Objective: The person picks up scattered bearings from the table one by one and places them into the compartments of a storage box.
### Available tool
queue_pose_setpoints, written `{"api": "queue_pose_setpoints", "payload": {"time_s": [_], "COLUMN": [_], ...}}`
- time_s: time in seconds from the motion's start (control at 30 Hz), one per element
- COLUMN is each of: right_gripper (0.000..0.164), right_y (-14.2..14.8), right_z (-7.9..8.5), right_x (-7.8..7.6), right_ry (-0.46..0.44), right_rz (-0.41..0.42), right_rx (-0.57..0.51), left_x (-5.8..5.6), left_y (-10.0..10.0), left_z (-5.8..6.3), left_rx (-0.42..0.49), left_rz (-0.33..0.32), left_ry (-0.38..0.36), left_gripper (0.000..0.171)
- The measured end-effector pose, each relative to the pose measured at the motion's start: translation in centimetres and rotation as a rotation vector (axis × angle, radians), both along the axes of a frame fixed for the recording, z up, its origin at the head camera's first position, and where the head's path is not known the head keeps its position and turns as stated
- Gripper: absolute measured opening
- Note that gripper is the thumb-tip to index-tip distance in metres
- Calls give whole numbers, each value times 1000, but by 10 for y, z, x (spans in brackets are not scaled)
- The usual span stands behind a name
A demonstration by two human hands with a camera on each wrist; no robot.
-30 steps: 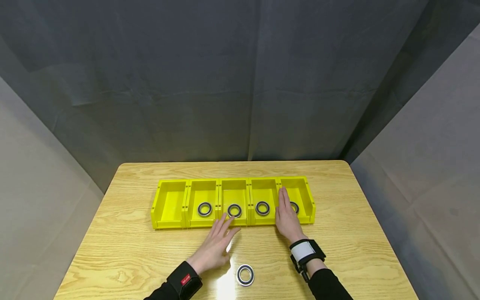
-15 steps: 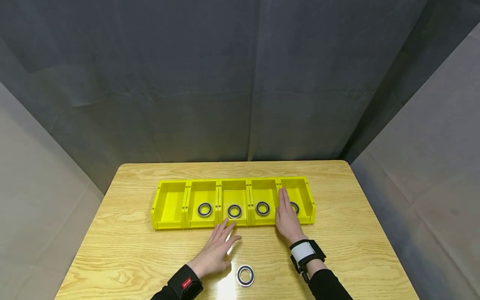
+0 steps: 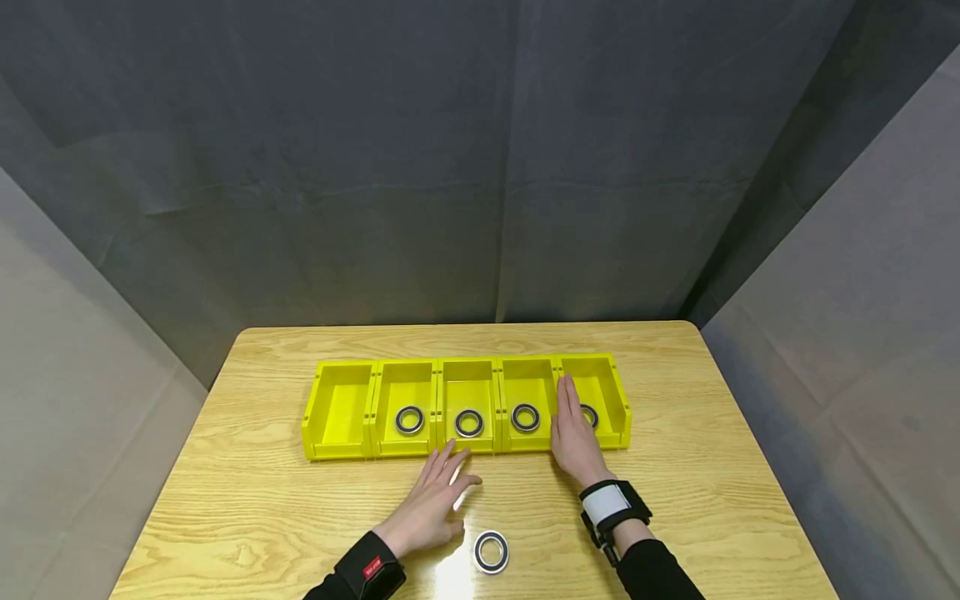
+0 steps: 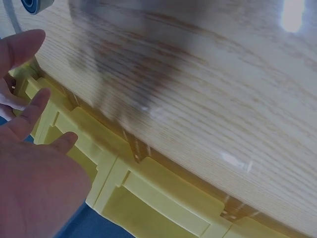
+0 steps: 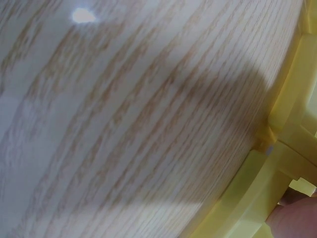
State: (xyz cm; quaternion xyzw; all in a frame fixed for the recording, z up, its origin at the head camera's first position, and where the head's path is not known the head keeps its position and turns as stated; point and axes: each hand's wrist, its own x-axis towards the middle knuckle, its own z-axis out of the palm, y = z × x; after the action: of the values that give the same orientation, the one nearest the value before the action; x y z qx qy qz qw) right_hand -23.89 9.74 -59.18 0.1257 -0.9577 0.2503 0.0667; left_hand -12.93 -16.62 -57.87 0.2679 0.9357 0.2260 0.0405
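A row of several joined yellow bins (image 3: 341, 454) stands on the wooden table. Ring-shaped ball bearings lie one to a bin: one bearing (image 3: 409, 420) left of centre, another (image 3: 468, 423) in the middle bin, and more to the right. My left hand (image 3: 427, 508), fingers spread and holding nothing, hovers just in front of the middle bins. My right hand (image 3: 576, 437) rests over the divider beside the rightmost bin, its fingers pointing straight toward the back. It partly covers the bearing (image 3: 592, 415) there. A loose bearing (image 3: 491, 552) lies on the table between my forearms.
The leftmost bin (image 3: 341, 408) has no bearing in it. Dark grey cloth (image 3: 480, 167) hangs behind the table (image 3: 262, 500), and lighter panels (image 3: 862, 350) flank it on both sides. Both wrists wear black straps.
My left hand has drawn back slightly from the front of the bins toward me. The right hand, bins and bearings have stayed in place.
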Motion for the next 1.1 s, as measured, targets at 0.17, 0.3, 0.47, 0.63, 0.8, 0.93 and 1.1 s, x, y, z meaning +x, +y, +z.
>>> {"api": "queue_pose_setpoints", "payload": {"time_s": [0.17,0.3,0.47,0.63,0.8,0.93,1.1], "right_gripper": [63,63,63,63,63,63,64], "right_y": [0,0,0,0,0,0,0], "right_z": [-1,-1,-1,-1,-2,-3,-2], "right_x": [0,0,0,0,0,-1,0], "right_ry": [7,3,-1,1,7,2,-12], "right_rz": [-1,-3,-4,-3,-6,-11,-13], "right_rx": [4,1,-8,-13,-9,-13,-23], "left_x": [0,0,1,1,3,4,5], "left_y": [-1,-1,-1,-1,-1,0,1], "left_z": [-1,-1,-1,-2,-3,-4,-4], "left_rx": [6,5,8,6,12,12,9], "left_rz": [12,18,19,21,15,8,-9], "left_ry": [-8,-13,-16,-11,-12,-36,-97], "left_gripper": [57,56,54,53,52,50,51]}}
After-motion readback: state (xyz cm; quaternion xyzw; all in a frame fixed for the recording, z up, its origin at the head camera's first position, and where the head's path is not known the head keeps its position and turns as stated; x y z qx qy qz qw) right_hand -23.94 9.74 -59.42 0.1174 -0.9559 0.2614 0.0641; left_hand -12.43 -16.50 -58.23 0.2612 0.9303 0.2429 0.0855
